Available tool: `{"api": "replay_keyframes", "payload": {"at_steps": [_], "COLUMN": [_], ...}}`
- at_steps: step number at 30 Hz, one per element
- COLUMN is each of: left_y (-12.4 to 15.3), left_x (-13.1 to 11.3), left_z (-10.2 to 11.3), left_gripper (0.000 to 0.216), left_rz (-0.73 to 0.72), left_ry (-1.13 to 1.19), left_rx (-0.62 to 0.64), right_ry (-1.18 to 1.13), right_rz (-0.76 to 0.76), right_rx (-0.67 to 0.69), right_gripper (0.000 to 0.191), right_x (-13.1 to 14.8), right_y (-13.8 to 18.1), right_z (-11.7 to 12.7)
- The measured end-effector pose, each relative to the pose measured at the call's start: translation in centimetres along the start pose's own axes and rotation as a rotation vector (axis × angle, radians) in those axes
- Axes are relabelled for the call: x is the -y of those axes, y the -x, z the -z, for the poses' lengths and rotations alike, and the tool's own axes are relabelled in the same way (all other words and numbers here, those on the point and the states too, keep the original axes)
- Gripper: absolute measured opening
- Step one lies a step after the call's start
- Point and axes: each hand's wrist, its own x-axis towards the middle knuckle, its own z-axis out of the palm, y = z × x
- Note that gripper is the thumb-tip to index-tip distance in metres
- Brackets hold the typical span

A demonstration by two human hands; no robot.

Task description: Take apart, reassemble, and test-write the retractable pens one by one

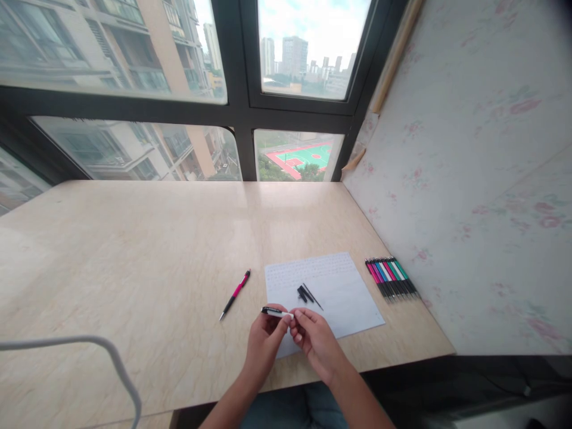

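Observation:
My left hand (267,336) is closed around a white pen barrel (280,313) with a black clip end, held almost level above the paper's lower left part. At the barrel's right end, the thumb and fingertips of my right hand (315,339) are pinched together; what lies between them is too small to make out. Just beyond my hands, several black pen parts (302,294) and a thin dark refill (313,296) lie on a sheet of paper (339,283) with handwriting along its far side.
A pink and black pen (235,295) lies left of the paper. Near the wall, several coloured pens (391,278) form a neat row. A grey curved tube (107,345) crosses the lower left of the stone-patterned table (170,250). Windows stand behind; a floral wall (482,196) borders the right.

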Motion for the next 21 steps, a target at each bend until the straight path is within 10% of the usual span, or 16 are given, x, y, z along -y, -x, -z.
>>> {"api": "replay_keyframes", "payload": {"at_steps": [13,21], "left_y": [-0.1,-0.6], "left_x": [0.1,1.1], "left_z": [0.0,0.4], "left_gripper": [0.026,0.028], "left_rz": [0.023,0.022], "left_ry": [0.040,0.048], "left_rx": [0.004,-0.063], "right_ry": [0.105,0.584], "right_rz": [0.070,0.341], "right_rx": [-0.022,-0.151], "right_gripper": [0.032,0.030], "right_x": [0.3,2.1], "right_y": [0.1,-0.8], "right_z": [0.4,3.1]}}
